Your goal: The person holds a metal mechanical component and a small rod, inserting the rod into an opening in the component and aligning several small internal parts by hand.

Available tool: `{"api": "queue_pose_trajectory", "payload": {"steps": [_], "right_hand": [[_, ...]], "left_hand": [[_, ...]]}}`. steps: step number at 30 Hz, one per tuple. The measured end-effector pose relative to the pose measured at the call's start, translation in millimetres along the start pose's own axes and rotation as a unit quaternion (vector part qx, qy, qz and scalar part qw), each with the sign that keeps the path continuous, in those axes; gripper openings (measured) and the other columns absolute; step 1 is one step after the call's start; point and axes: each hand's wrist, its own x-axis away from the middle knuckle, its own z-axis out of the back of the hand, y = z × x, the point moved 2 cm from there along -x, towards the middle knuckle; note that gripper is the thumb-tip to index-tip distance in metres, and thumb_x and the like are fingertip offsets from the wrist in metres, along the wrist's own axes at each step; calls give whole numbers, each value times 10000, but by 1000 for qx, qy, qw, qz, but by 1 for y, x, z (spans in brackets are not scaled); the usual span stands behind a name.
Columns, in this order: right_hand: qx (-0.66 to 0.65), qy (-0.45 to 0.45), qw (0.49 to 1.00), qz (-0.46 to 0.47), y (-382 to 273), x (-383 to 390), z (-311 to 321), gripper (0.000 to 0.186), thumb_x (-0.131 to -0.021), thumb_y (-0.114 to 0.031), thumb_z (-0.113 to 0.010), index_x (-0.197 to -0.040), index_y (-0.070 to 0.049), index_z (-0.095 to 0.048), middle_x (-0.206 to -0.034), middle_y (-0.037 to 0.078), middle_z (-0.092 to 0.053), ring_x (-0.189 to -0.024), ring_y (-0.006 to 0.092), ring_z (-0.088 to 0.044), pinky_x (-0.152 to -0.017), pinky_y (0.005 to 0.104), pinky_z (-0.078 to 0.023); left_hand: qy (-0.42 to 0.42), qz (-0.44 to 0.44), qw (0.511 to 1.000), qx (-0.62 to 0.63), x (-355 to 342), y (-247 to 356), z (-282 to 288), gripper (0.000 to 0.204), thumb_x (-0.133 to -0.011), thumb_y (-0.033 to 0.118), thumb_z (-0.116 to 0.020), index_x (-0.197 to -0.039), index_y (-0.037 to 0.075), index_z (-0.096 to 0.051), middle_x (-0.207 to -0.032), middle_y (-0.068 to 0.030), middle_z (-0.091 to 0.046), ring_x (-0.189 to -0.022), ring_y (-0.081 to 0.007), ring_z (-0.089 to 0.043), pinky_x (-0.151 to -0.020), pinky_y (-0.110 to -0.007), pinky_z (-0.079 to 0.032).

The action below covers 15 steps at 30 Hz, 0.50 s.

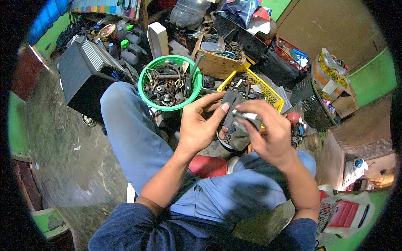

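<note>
In front of me, over my lap, my left hand pinches a dark grey flat piece between thumb and fingers. It looks like a folded sheet or thin pad; its exact kind I cannot make out. Close against it, my right hand grips a small silver cylindrical part with a dark end toward the grey piece. That hand is slightly blurred. Whether the two things touch is unclear. Below them, a foot in a sandal is partly hidden.
A green basin full of metal parts stands beyond my left knee. Behind my hands is a yellow basket of parts. A cardboard box, a black crate, a black cabinet and grey bottles surround the work spot.
</note>
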Motion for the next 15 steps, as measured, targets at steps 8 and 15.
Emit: {"api": "queue_pose_trajectory", "payload": {"steps": [8,15], "right_hand": [[8,-42,999,3,-1,6,-4,333,-759,64,-695,-1078,11,-615,-1039,181,-650,-980,353,-657,-848,408,-539],[-30,-71,997,-12,-4,8,-6,333,-750,72,-697,-1067,10,-617,-1015,186,-648,-973,357,-659,-828,397,-540]], "left_hand": [[18,15,1000,-1,2,4,1,362,-934,77,-644,-1238,-100,-559,-829,-124,-694,-469,-95,-569,-407,-234,-434],[12,-6,1000,0,2,-1,1,352,-934,69,-639,-1238,-94,-568,-857,-134,-706,-481,-88,-571,-415,-232,-440]]}}
